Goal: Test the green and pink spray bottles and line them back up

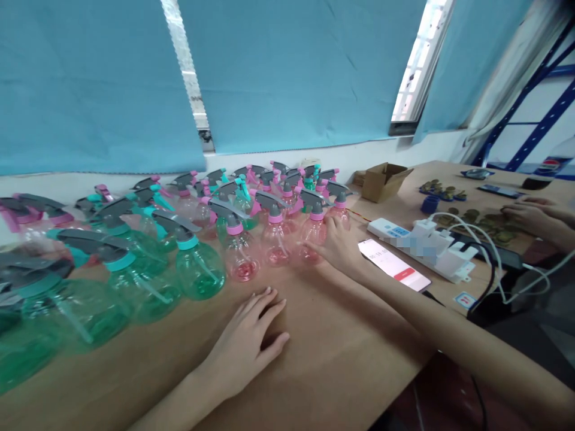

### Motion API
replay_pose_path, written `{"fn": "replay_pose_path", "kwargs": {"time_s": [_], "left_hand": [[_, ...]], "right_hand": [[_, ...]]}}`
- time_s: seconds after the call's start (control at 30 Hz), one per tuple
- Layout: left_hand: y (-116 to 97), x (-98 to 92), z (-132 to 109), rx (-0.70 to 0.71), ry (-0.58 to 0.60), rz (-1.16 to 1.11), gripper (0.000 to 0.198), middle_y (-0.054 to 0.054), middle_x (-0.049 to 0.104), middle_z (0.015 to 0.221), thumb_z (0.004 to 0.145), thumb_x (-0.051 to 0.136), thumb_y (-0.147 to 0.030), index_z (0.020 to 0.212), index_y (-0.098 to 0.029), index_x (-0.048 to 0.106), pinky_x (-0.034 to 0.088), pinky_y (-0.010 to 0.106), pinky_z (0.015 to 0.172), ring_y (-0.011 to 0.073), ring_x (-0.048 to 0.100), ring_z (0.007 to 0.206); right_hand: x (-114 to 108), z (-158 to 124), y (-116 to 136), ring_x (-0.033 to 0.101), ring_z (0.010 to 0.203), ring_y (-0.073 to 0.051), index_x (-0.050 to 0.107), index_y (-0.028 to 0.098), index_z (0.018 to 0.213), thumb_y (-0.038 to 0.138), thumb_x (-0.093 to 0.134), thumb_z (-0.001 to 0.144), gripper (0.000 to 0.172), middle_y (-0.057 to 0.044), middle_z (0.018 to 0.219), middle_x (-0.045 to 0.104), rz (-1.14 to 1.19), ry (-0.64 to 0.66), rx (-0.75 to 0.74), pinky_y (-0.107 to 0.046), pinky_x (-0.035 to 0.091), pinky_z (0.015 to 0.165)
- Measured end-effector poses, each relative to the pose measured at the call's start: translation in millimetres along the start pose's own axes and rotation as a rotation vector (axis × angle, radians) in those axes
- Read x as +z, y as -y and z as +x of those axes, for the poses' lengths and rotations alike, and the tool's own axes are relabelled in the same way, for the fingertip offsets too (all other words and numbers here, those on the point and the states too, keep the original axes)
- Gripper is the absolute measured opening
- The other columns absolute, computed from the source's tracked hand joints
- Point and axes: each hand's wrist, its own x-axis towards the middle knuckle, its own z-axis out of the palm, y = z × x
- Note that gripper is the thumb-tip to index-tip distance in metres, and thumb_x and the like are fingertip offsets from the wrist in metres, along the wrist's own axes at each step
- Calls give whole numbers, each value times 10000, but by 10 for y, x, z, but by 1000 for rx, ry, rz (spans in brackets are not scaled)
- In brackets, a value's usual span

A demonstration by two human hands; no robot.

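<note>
My left hand (pixel 245 344) lies on the wooden table, fingers spread, holding nothing. At the right end of the front row, my right hand (pixel 340 244) is on a pink-tinted spray bottle (pixel 313 230). Its thumb crosses the front of the bottle, and the other fingers are at its right side, partly hidden. Close by on the left stand two more pink spray bottles, one (pixel 277 239) nearer and one (pixel 242 254) farther along. A green spray bottle (pixel 197 269) with a turquoise collar follows. The bottles are upright with grey trigger heads.
Several more green and pink bottles fill the table (pixel 314 353) at left and back. To the right are a phone (pixel 395 266) with a lit screen, a white power strip (pixel 422 245) with cables, and an open cardboard box (pixel 385 181). Another person's hands (pixel 536 215) work over small brownish pieces.
</note>
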Motion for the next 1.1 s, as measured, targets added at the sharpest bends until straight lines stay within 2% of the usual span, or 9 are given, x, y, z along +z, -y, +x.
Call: {"fn": "replay_pose_path", "kwargs": {"time_s": [0.23,0.5,0.73,0.93,1.1], "left_hand": [[11,15,-3,2,-9,7,463,104,418,1414,911,501,-406,1322,-197,458,351,484,1021,294,375,1290],[-4,-10,3,0,19,8,468,114,414,1415,914,492,-411,1322,-185,457,348,497,1020,294,367,1295],[2,0,-6,-10,15,-10,470,109,409,1420,912,497,-418,1322,-193,461,348,504,1018,303,363,1297],[4,4,-7,-5,20,9,468,107,403,1424,918,485,-417,1329,-195,447,344,500,1023,289,356,1302],[-2,-1,2,-7,25,15,475,111,406,1420,921,476,-428,1330,-188,450,350,498,1020,291,360,1299]], "right_hand": [[30,50,9,557,987,-359,443,87,1186,588,467,800,633,-218,1184,523,43,10,26,-559,433,808],[105,143,0,508,1108,-382,400,93,1222,575,510,788,659,-225,1200,515,71,15,29,-539,431,831],[147,169,16,556,1018,-379,425,107,1192,559,501,799,603,-225,1217,502,84,19,53,-557,431,794],[158,142,9,524,1094,-380,329,132,1319,565,523,781,718,-221,1271,481,125,12,65,-576,404,845],[148,71,-29,517,1108,-391,295,124,1351,551,530,783,749,-227,1260,487,121,11,26,-572,424,828]]}}
